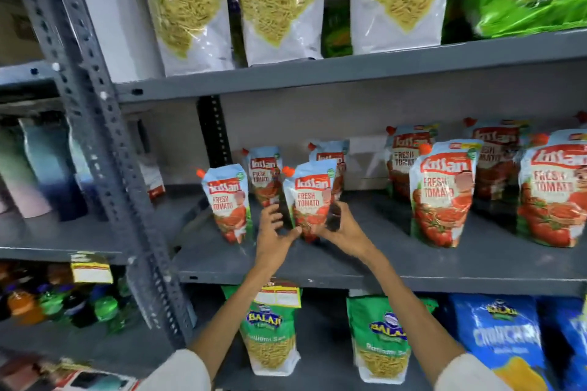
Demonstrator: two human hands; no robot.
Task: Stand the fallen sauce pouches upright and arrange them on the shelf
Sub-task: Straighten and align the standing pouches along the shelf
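Steadying the pouch (pixel 313 197) upright on the shelf (pixel 317 263), right hand (pixel 341 228) curled round its edge, left hand (pixel 273 232) splayed against its base, the person should seat the bottom flat before releasing.

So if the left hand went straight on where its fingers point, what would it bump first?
Probably the sauce pouch standing in the back row. The left hand points into the gap beside the front pouch it touches, but depth is unclear.

Sauce pouches (pixel 443 194): glossy plastic film, smooth. Shelf (pixel 413 263): grey painted metal, matt. Perforated upright (pixel 92 124): same metal, paint flecked white. Snack bags (pixel 279 9): shiny plastic, clear window. Price label (pixel 278 297): paper.
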